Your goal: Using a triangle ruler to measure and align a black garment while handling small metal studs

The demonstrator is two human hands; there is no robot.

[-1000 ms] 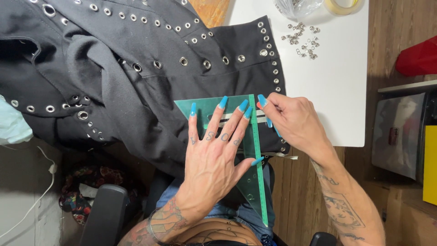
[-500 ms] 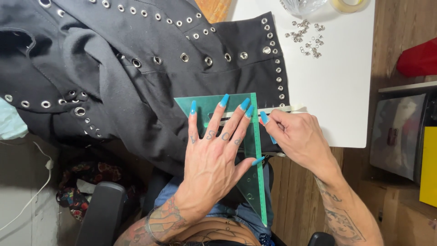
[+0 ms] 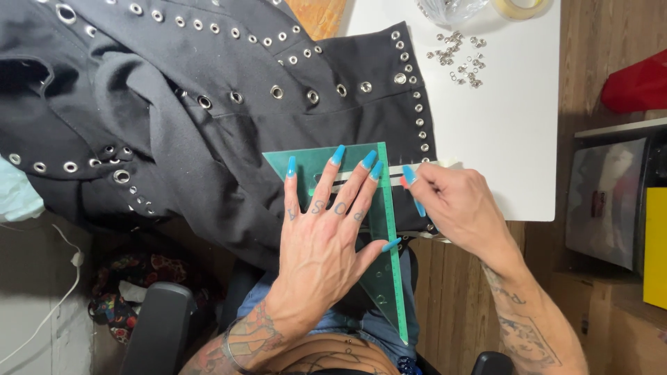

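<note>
A black garment [image 3: 208, 139] studded with metal eyelets lies across the white table [image 3: 514, 139] and hangs over its front edge. On the garment's right end rests a clear green triangular ruler [image 3: 385, 229]. My left hand [image 3: 323, 236] presses flat on the ruler with fingers spread; its nails are long and blue. My right hand [image 3: 455, 205] sits at the ruler's right edge. Its fingertips pinch a small reddish marking piece [image 3: 402, 182] against the fabric. A pale strip [image 3: 417, 167] runs across the cloth under the ruler.
Several loose metal eyelets [image 3: 458, 59] lie on the white table beside a tape roll [image 3: 517, 7] and a clear bag [image 3: 448, 8]. At the right stand a red object [image 3: 639, 87], a grey box [image 3: 604, 201] and a yellow panel [image 3: 655, 246]. A chair arm [image 3: 156, 326] is below left.
My right hand has slid toward me along the ruler's right edge. My left hand and the ruler have stayed in place on the garment.
</note>
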